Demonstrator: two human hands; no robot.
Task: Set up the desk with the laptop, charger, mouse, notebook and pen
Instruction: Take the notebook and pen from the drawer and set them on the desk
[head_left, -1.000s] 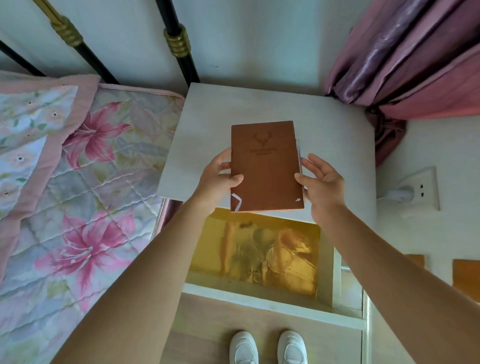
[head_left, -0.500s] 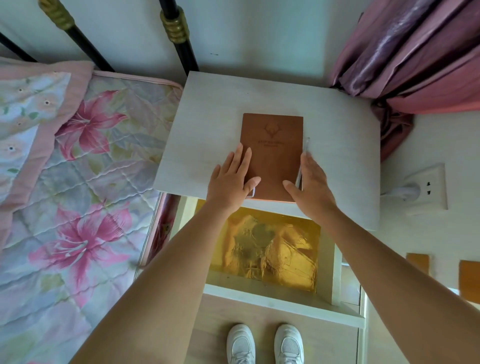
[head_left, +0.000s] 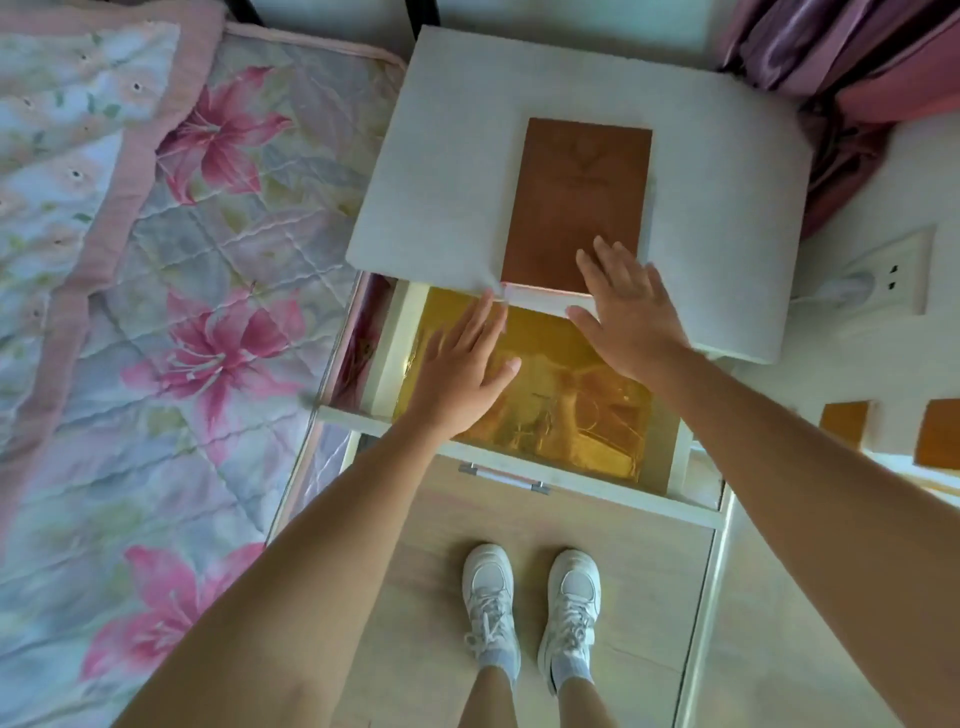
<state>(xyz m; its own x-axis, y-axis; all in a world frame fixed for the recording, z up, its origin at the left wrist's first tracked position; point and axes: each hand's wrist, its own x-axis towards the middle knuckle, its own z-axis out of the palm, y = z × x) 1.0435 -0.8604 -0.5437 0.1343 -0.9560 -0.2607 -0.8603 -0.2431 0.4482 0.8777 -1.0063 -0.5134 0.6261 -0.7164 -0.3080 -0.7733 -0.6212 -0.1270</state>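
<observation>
A brown notebook (head_left: 579, 202) lies flat on the pale desk top (head_left: 441, 171), right of its middle, its near edge at the desk's front edge. A thin light pen (head_left: 650, 205) shows along the notebook's right side. My right hand (head_left: 626, 306) is flat with straight fingers, the fingertips over the notebook's near right corner. My left hand (head_left: 460, 369) hovers with spread fingers over the open drawer, holding nothing. Laptop, charger and mouse are not in view.
Below the desk top an open drawer (head_left: 524, 483) lined with gold foil (head_left: 566, 400) juts toward me. A flowered quilt (head_left: 156, 312) covers the bed on the left. Pink curtains (head_left: 852, 57) hang at the right, with a wall socket (head_left: 883, 270) and plug below them.
The notebook went from held above the desk to lying flat on it. Both hands let go and drew back toward me, the left hand now over the drawer.
</observation>
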